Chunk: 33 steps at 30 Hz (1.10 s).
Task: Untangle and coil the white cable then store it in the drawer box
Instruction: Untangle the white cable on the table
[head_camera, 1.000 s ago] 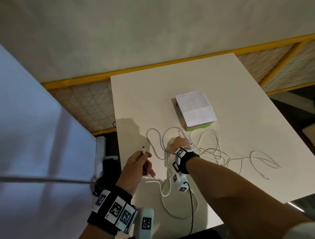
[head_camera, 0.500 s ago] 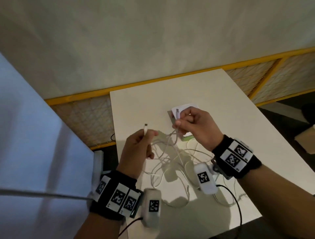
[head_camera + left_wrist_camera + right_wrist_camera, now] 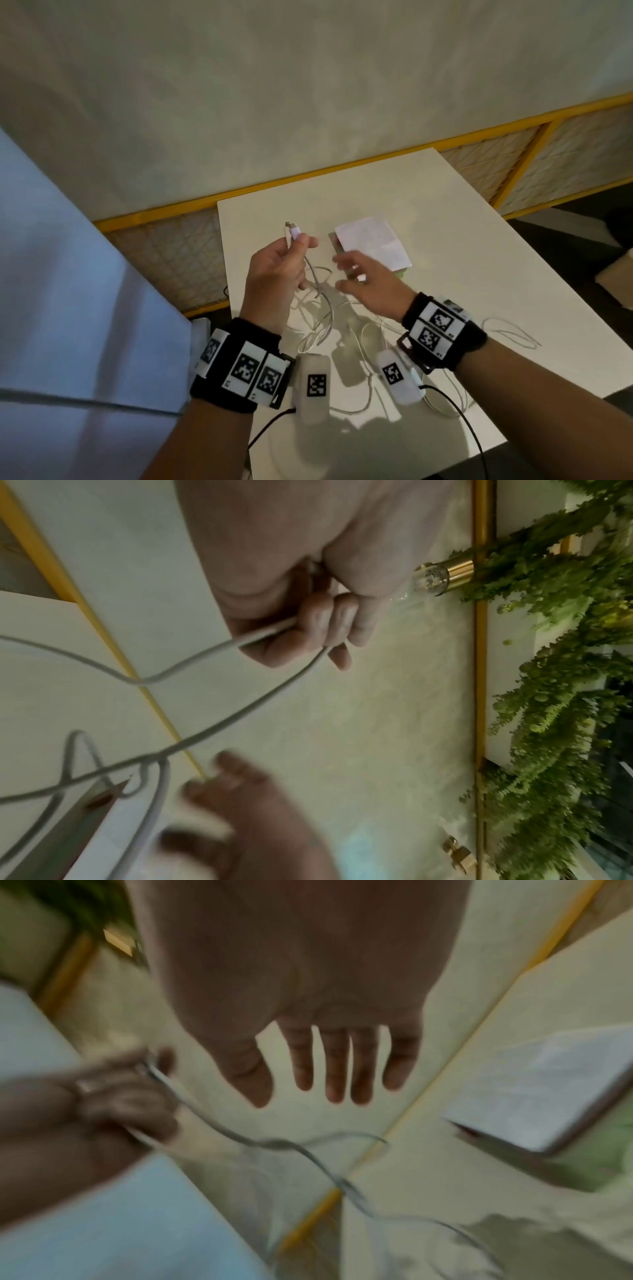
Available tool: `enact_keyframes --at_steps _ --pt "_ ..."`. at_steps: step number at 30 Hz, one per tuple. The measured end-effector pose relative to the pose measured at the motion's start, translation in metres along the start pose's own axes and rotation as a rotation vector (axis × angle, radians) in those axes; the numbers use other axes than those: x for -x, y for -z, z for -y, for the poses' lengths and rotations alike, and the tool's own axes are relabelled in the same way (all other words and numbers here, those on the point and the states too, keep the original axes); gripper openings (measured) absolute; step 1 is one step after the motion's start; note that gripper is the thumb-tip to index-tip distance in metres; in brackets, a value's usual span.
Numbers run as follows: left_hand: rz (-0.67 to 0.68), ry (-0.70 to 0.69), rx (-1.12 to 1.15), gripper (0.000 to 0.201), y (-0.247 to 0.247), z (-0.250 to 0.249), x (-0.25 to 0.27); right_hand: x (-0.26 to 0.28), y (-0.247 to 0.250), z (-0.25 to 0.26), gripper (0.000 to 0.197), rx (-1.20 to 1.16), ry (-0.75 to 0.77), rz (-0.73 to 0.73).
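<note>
The left hand [image 3: 274, 270] was raised above the bench [image 3: 445, 222], its fingers [image 3: 322, 620] curled round the white cable [image 3: 317, 291] near its connector ends, which stuck up past the thumb. From that grip two strands dropped to a loose tangle lying on the bench between the wrists. The right hand [image 3: 368, 287] hovered just beside the hanging strands, its fingers [image 3: 335, 1066] straight and spread, holding nothing. The drawer box [image 3: 371, 246] sat on the bench just beyond the right hand, a white sheet on top.

White table [image 3: 445, 212], yellow-framed mesh railing [image 3: 555, 150], green foliage [image 3: 555, 669] beyond.
</note>
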State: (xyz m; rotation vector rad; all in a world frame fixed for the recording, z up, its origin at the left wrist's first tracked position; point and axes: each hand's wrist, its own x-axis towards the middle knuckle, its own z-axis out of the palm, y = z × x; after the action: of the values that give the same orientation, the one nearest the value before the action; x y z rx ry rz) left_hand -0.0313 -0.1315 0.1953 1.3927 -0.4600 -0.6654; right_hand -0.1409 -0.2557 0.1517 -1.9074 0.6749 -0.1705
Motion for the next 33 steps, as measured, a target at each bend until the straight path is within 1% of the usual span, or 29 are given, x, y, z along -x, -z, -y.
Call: enact_keyframes --at_steps 1,2,3,4,6,8,11,13,16,19,21,23,24,26,28,29,31,33 --pt "0.001 0.008 0.020 0.029 0.004 0.003 -0.001 -0.004 -0.007 -0.014 0.044 0.092 -0.078 0.117" --pt "-0.003 0.017 0.044 0.030 0.009 0.007 -0.002 -0.006 -0.016 -0.026 0.051 0.134 -0.134 0.233" --pt "-0.011 0.026 0.075 0.030 0.013 0.011 -0.005 -0.008 -0.025 -0.035 0.054 0.154 -0.159 0.324" --pt "-0.022 0.034 0.109 0.030 0.017 0.014 -0.006 -0.009 -0.034 -0.041 0.052 0.162 -0.163 0.375" --pt "-0.043 0.050 0.200 0.029 0.023 0.020 -0.010 -0.012 -0.049 -0.050 0.041 0.095 -0.167 0.385" --pt "-0.058 0.067 0.291 0.028 0.028 0.024 -0.013 -0.014 -0.058 -0.048 0.024 -0.037 -0.192 0.373" --pt "-0.071 0.113 0.377 0.029 0.033 0.030 -0.016 -0.016 -0.071 -0.042 0.019 -0.216 -0.236 0.404" --pt "-0.076 0.150 0.404 0.029 0.034 0.034 -0.019 -0.021 -0.079 -0.041 0.015 -0.248 -0.217 0.414" --pt "-0.071 0.192 0.427 0.030 0.028 0.038 -0.022 -0.036 -0.085 -0.040 0.019 -0.296 -0.248 0.323" --pt "-0.076 0.221 0.436 0.030 0.021 0.044 -0.023 -0.046 -0.087 -0.041 0.018 -0.474 -0.328 0.227" --pt "-0.134 0.206 0.358 0.033 0.027 0.049 -0.026 -0.045 -0.080 -0.044 0.019 -0.619 -0.397 0.188" --pt "-0.227 0.206 0.321 0.035 0.047 0.053 -0.030 -0.042 -0.063 -0.051 0.016 -0.717 -0.471 0.126" --pt "-0.271 0.222 0.348 0.036 0.062 0.055 -0.032 -0.041 -0.051 -0.059 0.015 -0.700 -0.487 0.091" --pt "-0.313 0.240 0.437 0.038 0.095 0.059 -0.032 -0.036 -0.025 -0.075 0.019 -0.594 -0.476 0.036" --pt "-0.355 0.220 0.531 0.038 0.121 0.062 -0.029 -0.031 0.002 -0.090 0.022 -0.480 -0.457 -0.019" --pt "-0.405 0.215 0.565 0.038 0.130 0.062 -0.027 -0.027 0.014 -0.097 0.023 -0.409 -0.449 -0.040" --pt "-0.516 0.228 0.618 0.039 0.145 0.066 -0.025 -0.018 0.039 -0.111 0.023 -0.241 -0.445 -0.055" --pt "-0.586 0.242 0.656 0.038 0.158 0.069 -0.024 -0.007 0.062 -0.122 0.022 -0.068 -0.450 -0.027"
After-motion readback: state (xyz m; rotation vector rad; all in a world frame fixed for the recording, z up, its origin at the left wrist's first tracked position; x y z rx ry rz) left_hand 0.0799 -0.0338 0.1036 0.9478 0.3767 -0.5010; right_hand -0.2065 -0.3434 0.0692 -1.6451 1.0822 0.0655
